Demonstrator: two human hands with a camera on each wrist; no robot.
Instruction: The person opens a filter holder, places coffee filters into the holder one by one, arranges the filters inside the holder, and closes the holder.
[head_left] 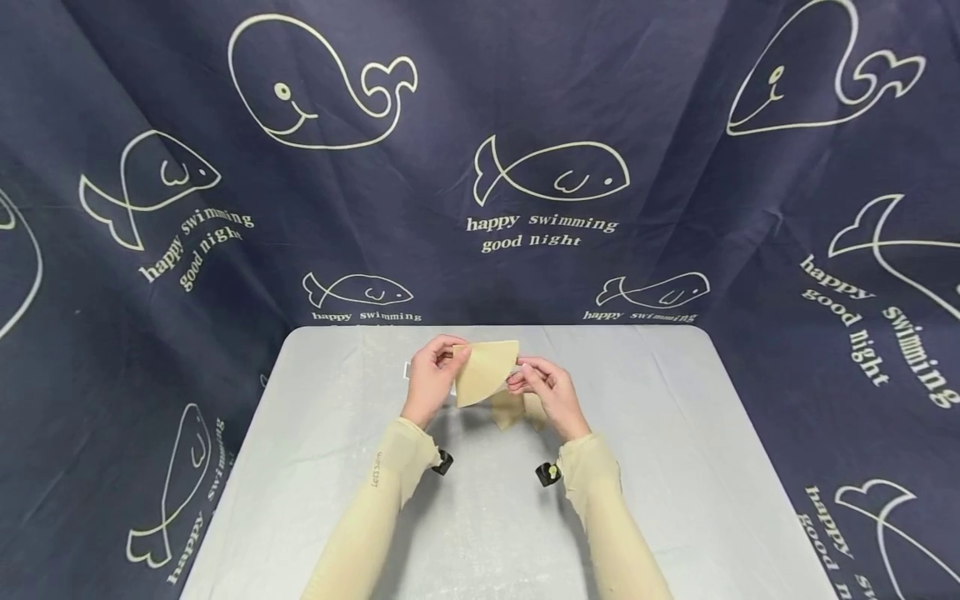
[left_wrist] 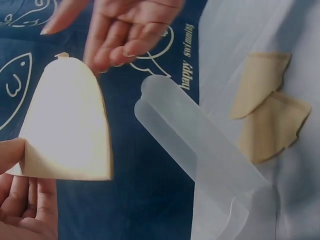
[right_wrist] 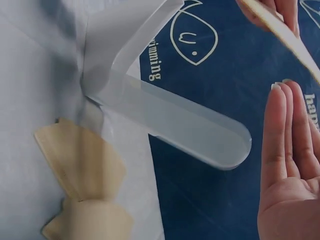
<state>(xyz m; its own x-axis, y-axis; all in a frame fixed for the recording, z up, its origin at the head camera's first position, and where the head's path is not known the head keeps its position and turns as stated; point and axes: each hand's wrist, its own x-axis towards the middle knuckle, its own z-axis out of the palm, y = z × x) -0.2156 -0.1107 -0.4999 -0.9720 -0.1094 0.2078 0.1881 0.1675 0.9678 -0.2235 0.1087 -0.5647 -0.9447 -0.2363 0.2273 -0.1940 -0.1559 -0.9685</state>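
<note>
My left hand [head_left: 429, 379] pinches a tan paper coffee filter [head_left: 486, 371] between thumb and fingers near one corner. In the left wrist view the filter [left_wrist: 72, 120] is held up by its straight edge, its rounded end pointing toward my right hand [left_wrist: 132, 30]. That hand [head_left: 551, 393] is beside the filter's other side with nothing gripped; its fingers look straight in the right wrist view. Two more tan filters [left_wrist: 265, 82] lie overlapping on the table below. Between them and the held filter is a translucent plastic holder [left_wrist: 200, 145] with a rounded end.
The pale grey table [head_left: 315, 517] has rounded far corners. Dark blue curtains [head_left: 435, 192] printed with whales and fish hang behind it and at both sides. Small black devices [head_left: 442, 462] sit at both wrists, by the cream sleeves [head_left: 611, 508].
</note>
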